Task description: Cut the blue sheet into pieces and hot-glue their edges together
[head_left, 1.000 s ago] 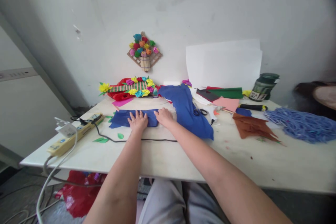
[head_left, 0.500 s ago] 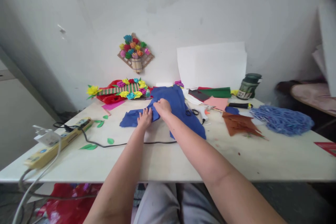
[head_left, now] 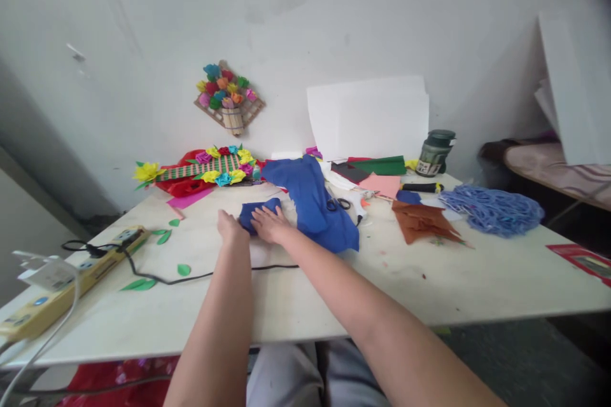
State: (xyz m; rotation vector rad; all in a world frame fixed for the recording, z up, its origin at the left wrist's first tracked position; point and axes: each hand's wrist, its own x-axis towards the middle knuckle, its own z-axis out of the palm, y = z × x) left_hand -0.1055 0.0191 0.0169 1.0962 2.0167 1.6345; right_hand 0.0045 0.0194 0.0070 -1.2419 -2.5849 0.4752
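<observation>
A small piece of blue crepe paper (head_left: 247, 211) lies on the table, apart from a larger blue crepe paper sheet (head_left: 310, 197) to its right. My left hand (head_left: 231, 227) is at the small piece's left end, seen from the side with its fingers closed at the edge; the fingertips are partly hidden. Across the small piece my right hand (head_left: 270, 225) lies flat, fingers stretched out and pressing on it. Black-handled scissors (head_left: 338, 204) rest on the large sheet.
A power strip (head_left: 71, 292) sits at left, its black cord (head_left: 191, 278) crossing the table before my hands. Green paper leaves (head_left: 184, 269) lie nearby. A flower-decorated piece (head_left: 200, 168) is behind. Brown paper (head_left: 422, 221), blue shredded strands (head_left: 496, 208) and a green jar (head_left: 435, 154) stand right.
The small blue piece has come apart from the large sheet. My left hand has moved to its left end, and my right hand has opened flat onto it. The view has turned slightly right.
</observation>
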